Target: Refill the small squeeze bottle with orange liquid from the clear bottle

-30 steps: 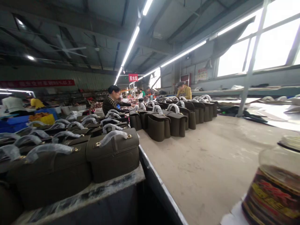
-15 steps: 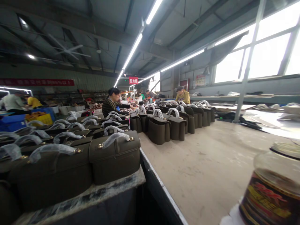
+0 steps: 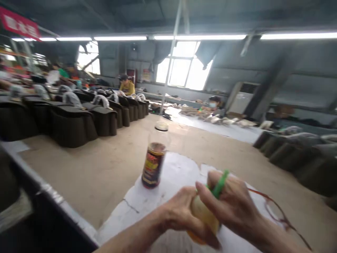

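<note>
Over one ragged white paper sheet (image 3: 181, 172), our left hand (image 3: 181, 211) is wrapped round one yellow, green-spouted plastic bottle (image 3: 202, 211); our right hand (image 3: 234, 198) is curled about its spout (image 3: 221, 184). Too hard a squeeze could spill its contents, perhaps onto one pair of reddish-brown-framed glasses (image 3: 283, 220). Beyond stand one clear, dark-labelled jar (image 3: 153, 165), then dark bags (image 3: 71, 124), too blurred to count.

The bottle (image 3: 202, 209) between the left hand (image 3: 183, 211) and the right hand (image 3: 233, 198) looks yellow-orange to me, its tip (image 3: 223, 178) bright green. Beneath both hands there's a white sheet (image 3: 181, 170) with thin dark lines, over a tan tabletop (image 3: 126, 151). Beyond the left hand, the jar (image 3: 154, 163) wears a dark label lettered red and yellow. Right of the right hand, glasses (image 3: 285, 222) show reddish-brown; far left of the left hand, bags (image 3: 71, 128) are dark brown.
</note>
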Available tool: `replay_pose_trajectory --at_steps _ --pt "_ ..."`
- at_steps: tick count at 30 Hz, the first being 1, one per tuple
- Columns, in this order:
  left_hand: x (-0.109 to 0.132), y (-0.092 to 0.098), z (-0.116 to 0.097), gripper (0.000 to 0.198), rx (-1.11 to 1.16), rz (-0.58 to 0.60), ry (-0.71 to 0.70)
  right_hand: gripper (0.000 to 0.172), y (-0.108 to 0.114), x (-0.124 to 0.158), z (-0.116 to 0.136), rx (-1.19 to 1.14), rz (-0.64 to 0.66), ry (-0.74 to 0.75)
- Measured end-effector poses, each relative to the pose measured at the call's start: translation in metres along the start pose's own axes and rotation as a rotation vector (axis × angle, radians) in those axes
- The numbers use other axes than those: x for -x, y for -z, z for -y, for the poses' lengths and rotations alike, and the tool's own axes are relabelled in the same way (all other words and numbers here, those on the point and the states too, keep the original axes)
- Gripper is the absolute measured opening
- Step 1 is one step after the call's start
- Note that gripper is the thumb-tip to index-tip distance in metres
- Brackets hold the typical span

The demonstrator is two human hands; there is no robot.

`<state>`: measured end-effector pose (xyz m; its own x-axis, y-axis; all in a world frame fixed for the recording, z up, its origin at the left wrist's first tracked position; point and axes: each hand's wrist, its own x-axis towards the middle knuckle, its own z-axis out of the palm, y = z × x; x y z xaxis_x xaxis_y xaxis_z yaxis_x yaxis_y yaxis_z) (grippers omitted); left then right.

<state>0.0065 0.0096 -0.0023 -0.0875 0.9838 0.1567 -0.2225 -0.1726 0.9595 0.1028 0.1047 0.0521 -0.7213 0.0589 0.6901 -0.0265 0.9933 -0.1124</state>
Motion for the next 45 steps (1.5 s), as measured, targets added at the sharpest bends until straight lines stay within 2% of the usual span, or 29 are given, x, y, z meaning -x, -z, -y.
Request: replay_pose_trajectory --at_steps 4,8,11,13,17,22,26,31,36,41,45 --pt "-0.012 -0.004 0.013 0.038 -0.022 -0.178 -0.085 0.043 -0.010 0.002 -0.011 -0.047 0.065 -0.254" --pt "-0.009 0.001 0.014 0.043 -0.119 -0.237 -0.090 0.046 -0.022 0.004 -0.027 -0.179 0.086 -0.514" --pt "-0.008 0.002 0.013 0.043 -0.193 -0.298 -0.106 0.048 -0.016 0.011 -0.046 -0.235 0.042 -0.681" --pt "-0.009 0.001 0.014 0.044 -0.218 -0.317 -0.106 0.050 -0.006 0.019 -0.054 -0.253 0.012 -0.734" --pt "-0.014 0.001 0.018 0.049 -0.266 -0.393 -0.071 0.051 0.008 0.037 -0.053 -0.290 0.031 -0.757" --pt "-0.021 0.009 0.027 0.036 -0.359 -0.507 -0.032 0.048 0.000 0.058 -0.047 -0.388 0.068 -0.740" --pt "-0.022 0.014 0.031 0.042 -0.417 -0.478 0.024 0.046 -0.015 0.074 -0.044 -0.420 0.104 -0.687" --pt "-0.020 0.011 0.026 0.049 -0.473 -0.499 0.070 0.046 -0.029 0.090 -0.043 -0.316 0.127 -0.608" --pt "-0.017 0.014 0.018 0.046 -0.535 -0.491 0.082 0.047 -0.036 0.094 -0.041 -0.252 0.158 -0.525" --pt "-0.014 0.020 0.018 0.062 -0.548 -0.474 0.072 0.042 -0.045 0.096 -0.039 -0.143 0.155 -0.487" --pt "-0.012 0.019 0.017 0.062 -0.581 -0.492 0.074 0.037 -0.048 0.098 -0.038 -0.081 0.141 -0.493"
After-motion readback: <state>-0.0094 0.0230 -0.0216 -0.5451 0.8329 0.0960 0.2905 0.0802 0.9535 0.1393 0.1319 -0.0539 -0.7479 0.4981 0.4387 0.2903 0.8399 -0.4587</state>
